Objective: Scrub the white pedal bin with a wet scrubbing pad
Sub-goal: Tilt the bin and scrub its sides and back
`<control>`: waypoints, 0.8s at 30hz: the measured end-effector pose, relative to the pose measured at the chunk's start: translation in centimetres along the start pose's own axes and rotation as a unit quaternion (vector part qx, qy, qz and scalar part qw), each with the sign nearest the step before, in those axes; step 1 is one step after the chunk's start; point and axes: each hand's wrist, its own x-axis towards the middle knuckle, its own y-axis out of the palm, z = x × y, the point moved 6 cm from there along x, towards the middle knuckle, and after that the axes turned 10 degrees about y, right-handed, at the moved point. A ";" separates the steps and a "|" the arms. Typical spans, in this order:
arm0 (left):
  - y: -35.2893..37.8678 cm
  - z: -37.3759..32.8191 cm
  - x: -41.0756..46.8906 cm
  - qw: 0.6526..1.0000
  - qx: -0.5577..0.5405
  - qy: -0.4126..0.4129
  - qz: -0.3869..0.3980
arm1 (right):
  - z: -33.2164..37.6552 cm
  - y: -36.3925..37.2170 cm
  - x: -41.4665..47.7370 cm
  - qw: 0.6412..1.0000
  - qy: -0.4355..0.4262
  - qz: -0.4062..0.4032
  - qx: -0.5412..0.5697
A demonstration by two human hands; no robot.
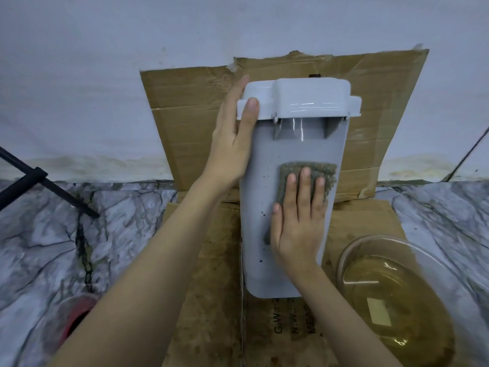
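Note:
The white pedal bin [258, 260] stands on flattened cardboard [211, 274] in the middle of the view, its back wall facing me and its lid [304, 99] shut at the top. Small dark specks dot that wall. My left hand [232, 147] grips the bin's upper left edge, thumb pressed on the lid's rim. A grey-green scrubbing pad [320, 170] lies flat against the bin's back wall. My right hand [297, 223] presses flat on the pad with fingers pointing up, covering its lower part.
A glass bowl [352, 250] of yellowish water stands on the right, close to the bin. More cardboard [185, 107] leans against the white wall behind. A black rod [47, 184] slants in at the left. A red round object [76, 316] lies low on the left of the marble floor.

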 end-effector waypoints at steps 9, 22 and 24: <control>0.5 0.1 -0.1 0.999 -0.032 0.005 -0.002 | 1.6 0.1 3.1 0.999 0.006 -0.031 0.019; 0.9 0.1 0.3 0.997 -0.058 -0.006 0.054 | 3.2 0.8 1.5 1.000 0.014 -0.006 -0.008; 0.9 0.1 0.4 0.997 -0.053 -0.007 0.053 | 3.7 0.7 3.0 0.999 0.038 -0.021 0.007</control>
